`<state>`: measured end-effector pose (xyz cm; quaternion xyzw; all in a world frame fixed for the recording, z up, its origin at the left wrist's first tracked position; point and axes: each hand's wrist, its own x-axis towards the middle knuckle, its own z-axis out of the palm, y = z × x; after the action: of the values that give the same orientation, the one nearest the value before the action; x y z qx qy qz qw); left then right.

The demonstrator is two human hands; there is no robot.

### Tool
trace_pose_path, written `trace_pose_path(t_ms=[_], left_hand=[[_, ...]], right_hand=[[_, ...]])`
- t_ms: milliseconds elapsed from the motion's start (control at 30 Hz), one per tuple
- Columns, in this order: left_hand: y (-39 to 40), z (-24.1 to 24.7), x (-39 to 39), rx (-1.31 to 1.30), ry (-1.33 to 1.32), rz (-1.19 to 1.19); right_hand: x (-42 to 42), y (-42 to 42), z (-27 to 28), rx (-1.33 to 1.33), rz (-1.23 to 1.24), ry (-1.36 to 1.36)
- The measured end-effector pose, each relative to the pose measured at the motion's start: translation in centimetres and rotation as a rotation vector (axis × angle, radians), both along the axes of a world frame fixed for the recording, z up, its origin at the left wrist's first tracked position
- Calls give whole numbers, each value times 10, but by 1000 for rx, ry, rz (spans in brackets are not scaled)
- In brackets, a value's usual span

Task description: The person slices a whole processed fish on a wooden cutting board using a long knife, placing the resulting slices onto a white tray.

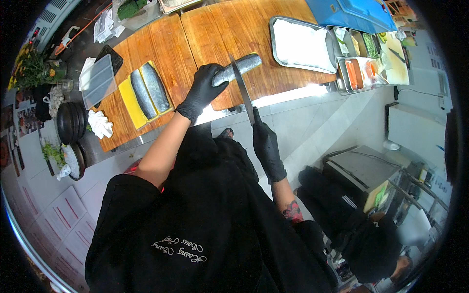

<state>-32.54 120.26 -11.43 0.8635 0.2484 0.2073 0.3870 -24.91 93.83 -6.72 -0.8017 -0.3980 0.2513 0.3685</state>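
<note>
A silver-skinned fish fillet with a yellow layer along its edge lies on the wooden cutting board. My left hand, in a black glove, holds the fillet's near left end. In my right hand, also black-gloved, is the handle of a long, narrow kitchen knife. Its blade crosses over the middle of the fillet; whether the edge has entered the flesh I cannot tell. Left of my hands, two more silver fillets with yellow layers lie side by side in a shallow clear tray with a yellow slab.
A metal tray lined with white paper sits at the board's right, beside metal pans of ingredients and a blue bin. At left are a clear plastic lid, a crumpled white cloth and black bowls. Another person is behind, at right.
</note>
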Motion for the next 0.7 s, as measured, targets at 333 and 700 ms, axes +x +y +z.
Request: trace_pose_path(t_ms=[333,700], left_hand=[[-2,-6,6,75,-80,-26],[-7,-13,6,94,-62,37]], right_hand=[[4,30,1,30,25,-14],[-4,-40,-7,-118,100,72]])
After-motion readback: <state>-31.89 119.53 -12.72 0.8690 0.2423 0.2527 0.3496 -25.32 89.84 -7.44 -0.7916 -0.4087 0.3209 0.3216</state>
